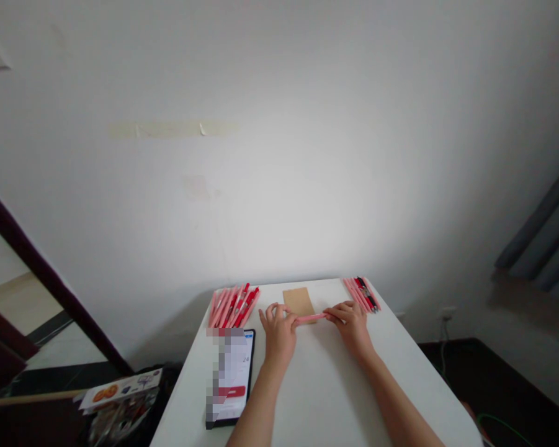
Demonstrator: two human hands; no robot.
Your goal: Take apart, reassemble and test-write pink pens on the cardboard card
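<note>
A pink pen (311,318) lies level between my two hands, just above the near edge of a brown paper piece (299,300). My left hand (279,326) pinches its left end, with some fingers raised. The right end is between the fingertips of my right hand (348,323). Beyond my left hand rests a pile of pink and red pens (234,306). To the right of my right hand is a smaller row of pink, red and black pens (362,294). Whether the pen touches the brown paper cannot be made out.
A phone (235,379) with a lit, partly blurred screen lies on the white table (326,385), left of my left forearm. The wall (298,186) stands behind the table. A bag with a printed box (125,391) is on the floor at left. A socket with a cable (447,313) is at right.
</note>
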